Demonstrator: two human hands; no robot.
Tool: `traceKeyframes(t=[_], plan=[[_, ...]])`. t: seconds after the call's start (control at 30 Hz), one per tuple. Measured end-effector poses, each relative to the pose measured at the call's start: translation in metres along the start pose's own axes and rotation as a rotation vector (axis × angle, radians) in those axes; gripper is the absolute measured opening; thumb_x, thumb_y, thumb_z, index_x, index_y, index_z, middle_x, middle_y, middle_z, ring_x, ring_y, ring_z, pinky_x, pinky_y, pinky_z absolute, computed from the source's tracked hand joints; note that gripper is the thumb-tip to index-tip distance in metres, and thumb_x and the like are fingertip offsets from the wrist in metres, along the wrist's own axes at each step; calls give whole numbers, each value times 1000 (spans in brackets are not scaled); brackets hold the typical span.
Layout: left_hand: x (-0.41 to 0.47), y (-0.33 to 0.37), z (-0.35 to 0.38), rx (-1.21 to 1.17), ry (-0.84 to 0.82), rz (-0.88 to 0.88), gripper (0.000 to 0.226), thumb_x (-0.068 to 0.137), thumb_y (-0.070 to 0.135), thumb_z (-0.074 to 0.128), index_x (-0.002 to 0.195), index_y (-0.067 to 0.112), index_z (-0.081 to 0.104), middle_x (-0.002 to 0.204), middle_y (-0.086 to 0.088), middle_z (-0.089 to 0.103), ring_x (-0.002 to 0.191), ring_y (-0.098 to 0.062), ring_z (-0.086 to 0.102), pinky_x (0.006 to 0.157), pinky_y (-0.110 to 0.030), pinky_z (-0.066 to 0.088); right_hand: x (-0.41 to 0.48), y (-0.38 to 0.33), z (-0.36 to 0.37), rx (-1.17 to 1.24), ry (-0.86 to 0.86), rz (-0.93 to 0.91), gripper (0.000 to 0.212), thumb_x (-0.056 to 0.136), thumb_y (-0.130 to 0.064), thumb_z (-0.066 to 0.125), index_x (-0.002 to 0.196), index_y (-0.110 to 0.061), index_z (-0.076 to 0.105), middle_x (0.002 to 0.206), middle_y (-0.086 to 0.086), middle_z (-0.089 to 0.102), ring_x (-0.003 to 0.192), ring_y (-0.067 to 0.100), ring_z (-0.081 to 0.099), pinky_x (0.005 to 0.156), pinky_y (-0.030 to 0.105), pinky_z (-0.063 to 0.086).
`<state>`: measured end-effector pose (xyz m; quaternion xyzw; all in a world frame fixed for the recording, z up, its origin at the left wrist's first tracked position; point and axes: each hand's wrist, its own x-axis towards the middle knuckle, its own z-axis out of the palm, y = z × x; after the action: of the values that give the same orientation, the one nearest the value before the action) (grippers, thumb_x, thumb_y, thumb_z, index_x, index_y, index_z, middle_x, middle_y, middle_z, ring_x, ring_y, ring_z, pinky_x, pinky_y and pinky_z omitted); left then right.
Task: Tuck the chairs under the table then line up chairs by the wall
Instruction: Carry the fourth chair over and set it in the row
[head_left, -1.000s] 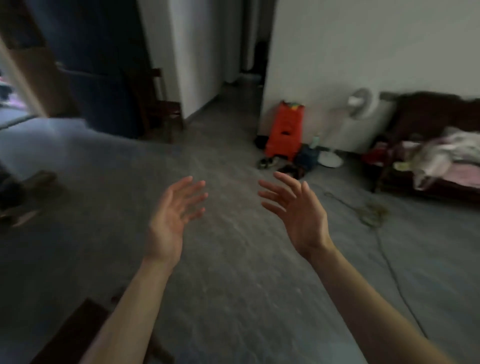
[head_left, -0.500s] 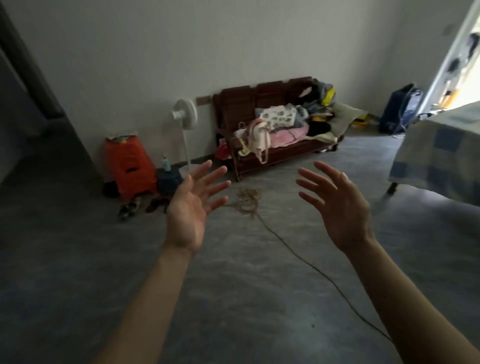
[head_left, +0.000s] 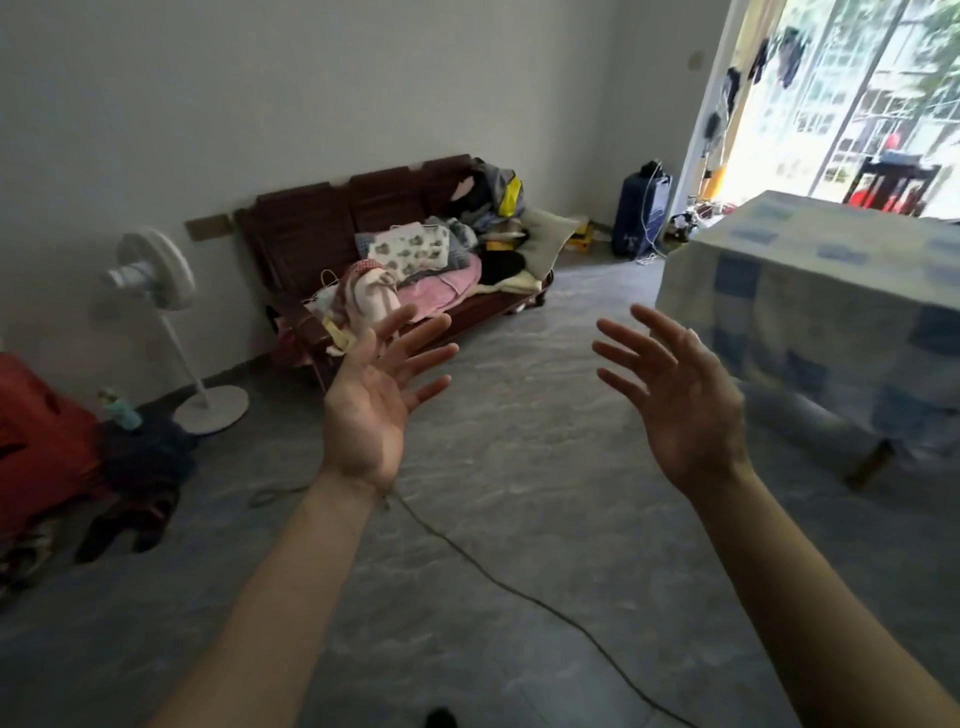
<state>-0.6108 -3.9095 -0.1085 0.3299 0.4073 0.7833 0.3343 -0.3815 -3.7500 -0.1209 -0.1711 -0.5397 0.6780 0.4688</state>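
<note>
Grip, left hand (head_left: 371, 402): released, palm up and inward, fingers spread, grasping nothing. Grip, right hand (head_left: 685, 402): released likewise, fingers fanned, empty. Both are raised over bare floor (head_left: 519, 519), apart from each other and from everything else.

Counter (head_left: 810, 291): front right, draped in a blue-and-cream checked cloth; one leg (head_left: 865, 467) shows beneath the hem. Well clear of the right hand.

Chair (head_left: 891, 187): one dark wooden frame, apparently a chair, beyond the counter against the bright doorway; the only candidate in view, and not tucked in.

Handling, judged: rigid wood, moderately heavy, likely to scrape on hard floor; best taken by the top rail of the back, both hands.

Also present: wooden sofa (head_left: 332, 228) piled with clothes along the wall, standing fan (head_left: 156, 275), cable (head_left: 493, 577) trailing across the floor, a likely snag for chair legs.

Obscured: chair seat and legs hidden behind the counter; glare washes out the doorway; any other chairs are out of view.
</note>
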Motion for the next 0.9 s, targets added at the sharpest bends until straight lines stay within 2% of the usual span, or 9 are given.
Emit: traceKeyframes(t=[0.23, 0.33, 0.47, 0.63, 0.8, 0.9], plan=[[219, -65, -27, -64, -62, -78, 48, 106, 40, 28, 135, 19, 60, 129, -7, 73, 115, -26, 70, 89, -40, 54, 184, 53, -20, -66, 93, -8, 52, 106, -41, 31, 144, -16, 56, 141, 13, 65, 131, 34, 60, 106, 52, 44], [323, -81, -24, -68, -91, -88, 47, 102, 43, 33, 133, 21, 61, 130, -7, 73, 116, -26, 70, 90, -42, 55, 271, 65, -29, -85, 135, -28, 53, 107, -41, 30, 146, -14, 54, 141, 12, 65, 131, 33, 61, 103, 49, 45], [445, -109, -10, -33, -154, -121, 48, 101, 45, 36, 134, 22, 62, 134, -8, 71, 123, -30, 67, 97, -49, 50, 376, 75, -51, -112, 224, -66, 52, 105, -44, 34, 143, -17, 57, 139, 11, 67, 129, 32, 63, 103, 49, 47], [599, -162, 10, -13, -220, -132, 47, 101, 45, 38, 133, 22, 63, 135, -9, 70, 123, -32, 66, 103, -54, 47, 521, 101, -94, -127, 266, -132, 53, 107, -42, 29, 146, -15, 53, 139, 8, 67, 128, 30, 63, 104, 50, 46], [764, -211, 56, -18, -273, -116, 49, 103, 44, 38, 136, 19, 64, 136, -13, 69, 123, -35, 66, 95, -48, 52, 685, 119, -144, -132, 277, -194, 53, 105, -45, 32, 144, -18, 55, 139, 7, 67, 127, 29, 64, 106, 51, 47], [868, -234, 92, -41, -289, -119, 50, 102, 47, 40, 137, 20, 64, 139, -14, 66, 126, -36, 63, 97, -49, 49, 789, 110, -179, -126, 284, -229, 51, 107, -43, 30, 146, -19, 54, 139, 7, 67, 127, 29, 64, 108, 54, 45]])
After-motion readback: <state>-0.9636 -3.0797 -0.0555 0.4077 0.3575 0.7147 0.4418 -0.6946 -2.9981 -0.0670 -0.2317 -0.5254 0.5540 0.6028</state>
